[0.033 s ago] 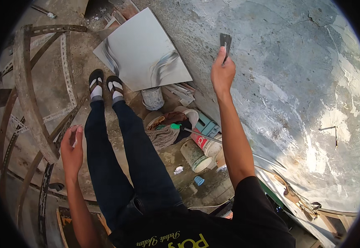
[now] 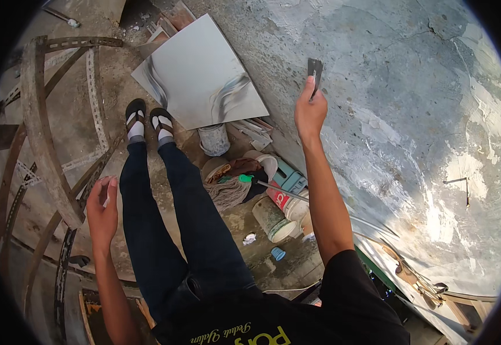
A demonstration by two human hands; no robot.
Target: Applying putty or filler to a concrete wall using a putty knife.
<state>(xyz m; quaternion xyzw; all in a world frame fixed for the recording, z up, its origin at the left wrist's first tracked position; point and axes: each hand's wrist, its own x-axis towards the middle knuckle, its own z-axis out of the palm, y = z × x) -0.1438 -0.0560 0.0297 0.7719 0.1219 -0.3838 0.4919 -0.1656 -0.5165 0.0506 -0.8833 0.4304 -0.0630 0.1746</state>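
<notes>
My right hand [image 2: 311,115] grips a dark, flat scraper [image 2: 314,70] against or just over the patched grey wall [image 2: 388,109]; I cannot tell whether it touches. My left hand [image 2: 102,213] hangs beside my left leg near a wooden beam [image 2: 49,144], its fingers curled around something small and whitish that I cannot make out.
A metal ladder-like frame [image 2: 92,98] fills the left. A tilted grey tile [image 2: 199,80] lies beyond my feet [image 2: 147,123]. Between legs and wall are buckets [image 2: 270,215], a mop head [image 2: 224,190], a blue-green container [image 2: 289,178] and a small blue cup [image 2: 278,253].
My right hand and the scraper have moved slightly down the view, toward me. The whole scene has shifted a little downward in the picture.
</notes>
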